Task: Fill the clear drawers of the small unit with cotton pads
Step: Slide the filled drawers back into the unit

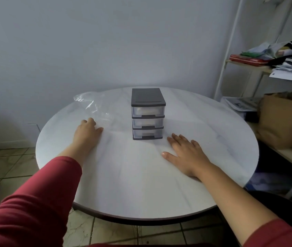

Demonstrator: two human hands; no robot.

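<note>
Drawer unit [148, 113]: mid-table [141, 184], three clear drawers closed, pale contents.
Left hand [87, 130]: fingers curled at plastic bag [91, 106] edge; grip unclear.
Right hand [184, 154]: flat on table, fingers spread.

Your small drawer unit [148, 113] upright near the middle of the round table [141, 184], dark grey frame and flat lid, three clear drawers [148, 122] stacked and pushed shut, fronts facing you, pale contents [145, 110] faintly visible inside the upper two.
</note>
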